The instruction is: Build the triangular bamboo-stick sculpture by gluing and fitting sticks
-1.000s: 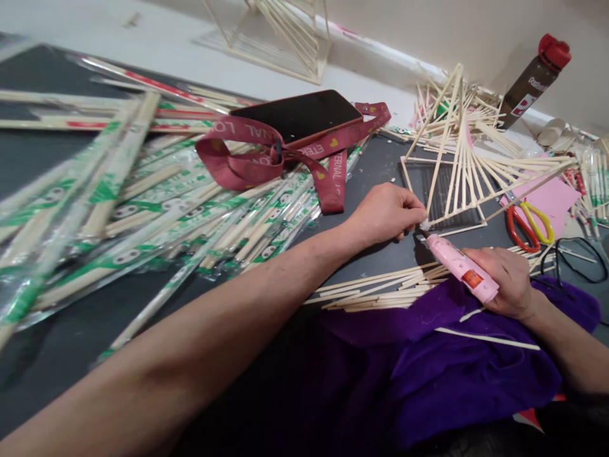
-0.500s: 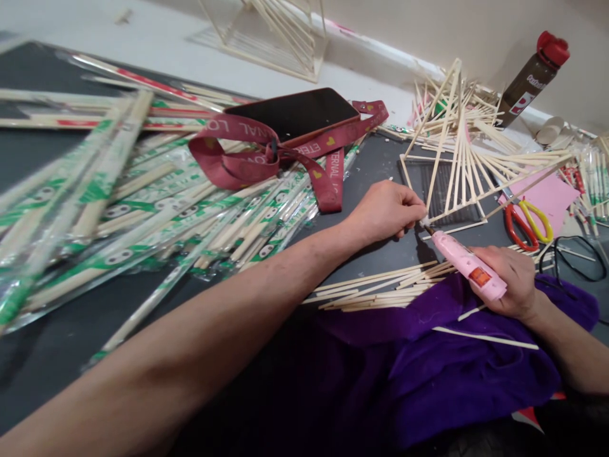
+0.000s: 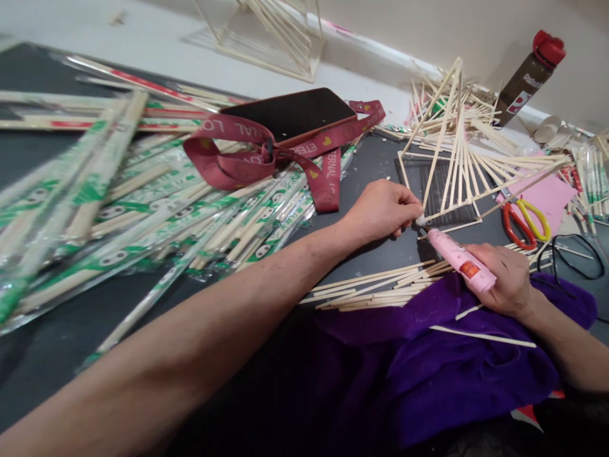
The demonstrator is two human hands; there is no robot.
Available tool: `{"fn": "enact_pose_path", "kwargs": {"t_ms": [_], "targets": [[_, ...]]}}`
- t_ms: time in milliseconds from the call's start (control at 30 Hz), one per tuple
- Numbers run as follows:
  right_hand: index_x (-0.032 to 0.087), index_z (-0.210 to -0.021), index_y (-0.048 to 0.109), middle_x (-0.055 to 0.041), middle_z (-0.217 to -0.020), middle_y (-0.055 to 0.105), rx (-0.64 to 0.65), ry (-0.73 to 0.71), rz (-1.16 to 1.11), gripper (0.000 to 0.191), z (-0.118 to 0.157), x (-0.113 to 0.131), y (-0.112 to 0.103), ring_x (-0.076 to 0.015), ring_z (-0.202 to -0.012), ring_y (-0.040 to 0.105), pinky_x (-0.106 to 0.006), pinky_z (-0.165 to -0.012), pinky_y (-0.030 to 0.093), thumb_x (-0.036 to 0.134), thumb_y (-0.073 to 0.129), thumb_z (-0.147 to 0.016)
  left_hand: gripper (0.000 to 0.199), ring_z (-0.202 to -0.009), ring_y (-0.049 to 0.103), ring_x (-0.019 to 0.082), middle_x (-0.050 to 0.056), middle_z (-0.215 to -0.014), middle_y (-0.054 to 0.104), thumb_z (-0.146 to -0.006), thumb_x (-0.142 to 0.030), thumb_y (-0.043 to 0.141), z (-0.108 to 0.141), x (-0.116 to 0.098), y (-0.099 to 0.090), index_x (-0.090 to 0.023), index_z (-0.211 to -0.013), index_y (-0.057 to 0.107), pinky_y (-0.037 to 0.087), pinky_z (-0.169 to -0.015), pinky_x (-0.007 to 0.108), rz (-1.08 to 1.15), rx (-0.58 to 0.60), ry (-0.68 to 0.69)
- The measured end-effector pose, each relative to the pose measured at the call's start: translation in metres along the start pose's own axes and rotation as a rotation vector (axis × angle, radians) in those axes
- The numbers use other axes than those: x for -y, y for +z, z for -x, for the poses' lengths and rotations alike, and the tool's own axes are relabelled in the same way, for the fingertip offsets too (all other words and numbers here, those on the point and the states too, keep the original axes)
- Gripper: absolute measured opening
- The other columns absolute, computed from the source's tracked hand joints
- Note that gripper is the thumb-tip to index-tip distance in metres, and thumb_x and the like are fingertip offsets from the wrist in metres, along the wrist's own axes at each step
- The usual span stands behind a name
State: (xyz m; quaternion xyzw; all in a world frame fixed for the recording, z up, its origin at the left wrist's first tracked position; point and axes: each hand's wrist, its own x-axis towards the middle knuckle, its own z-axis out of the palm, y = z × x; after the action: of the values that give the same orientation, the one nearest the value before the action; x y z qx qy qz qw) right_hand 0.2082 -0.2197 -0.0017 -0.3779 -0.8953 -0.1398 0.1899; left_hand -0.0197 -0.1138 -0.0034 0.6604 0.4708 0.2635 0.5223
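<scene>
My left hand (image 3: 387,208) pinches at the near left corner of a frame of thin wooden sticks (image 3: 461,165); the fingers cover what exactly is between them. The frame has a fan of slanting sticks and a pointed top. In my right hand (image 3: 507,279) is a pink glue gun (image 3: 459,259), its dark nozzle at that same corner, by the left fingertips. Loose sticks (image 3: 375,292) lie just below the hands, partly beside a purple cloth (image 3: 466,362).
A phone (image 3: 295,114) with a red lanyard (image 3: 238,155) rests on packaged chopsticks (image 3: 190,228) at left. Scissors (image 3: 521,225), pink paper (image 3: 547,190) and a bottle (image 3: 528,82) stand or lie at right. Another stick frame (image 3: 280,38) is behind.
The glue gun and my right hand have shifted slightly left, with the nozzle still at the corner. My left hand keeps its pinch. The whole view has moved a little.
</scene>
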Motion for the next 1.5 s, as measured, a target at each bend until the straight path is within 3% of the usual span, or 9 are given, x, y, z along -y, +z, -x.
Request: {"fn": "enact_pose_path", "kwargs": {"t_ms": [300, 700, 1500], "targets": [[0.015, -0.115, 0.053, -0.0079, -0.084, 0.07, -0.045, -0.008, -0.019, 0.031, 0.002, -0.0016, 0.0008, -0.0171, -0.066, 0.062, -0.029, -0.061, 0.045, 0.029, 0.051, -0.087, 0.011, -0.036, 0.05, 0.005, -0.003, -0.048, 0.057, -0.075, -0.018, 0.06, -0.0002, 0.0004, 0.0, -0.013, -0.067, 0.066, 0.037, -0.04, 0.017, 0.027, 0.005, -0.011], [0.015, -0.113, 0.055, -0.0066, -0.082, 0.069, -0.002, 0.058, -0.026, 0.03, 0.0016, 0.0007, 0.0018, -0.0168, -0.064, 0.061, -0.028, -0.061, 0.045, 0.028, 0.051, -0.087, 0.011, -0.037, 0.051, 0.006, -0.003, -0.049, 0.058, -0.074, -0.019, 0.06, -0.0011, 0.0021, 0.0007, -0.013, -0.067, 0.067, 0.039, -0.042, 0.017, -0.015, -0.007, 0.001], [0.012, -0.113, 0.053, -0.0098, -0.086, 0.07, -0.008, -0.009, -0.043, 0.031, 0.0028, -0.0028, 0.0, -0.0181, -0.067, 0.062, -0.029, -0.061, 0.046, 0.028, 0.05, -0.086, 0.012, -0.037, 0.051, 0.006, -0.002, -0.048, 0.057, -0.074, -0.019, 0.06, -0.0006, 0.0027, 0.0011, -0.013, -0.067, 0.067, 0.039, -0.042, 0.018, -0.036, -0.007, 0.003]]}}
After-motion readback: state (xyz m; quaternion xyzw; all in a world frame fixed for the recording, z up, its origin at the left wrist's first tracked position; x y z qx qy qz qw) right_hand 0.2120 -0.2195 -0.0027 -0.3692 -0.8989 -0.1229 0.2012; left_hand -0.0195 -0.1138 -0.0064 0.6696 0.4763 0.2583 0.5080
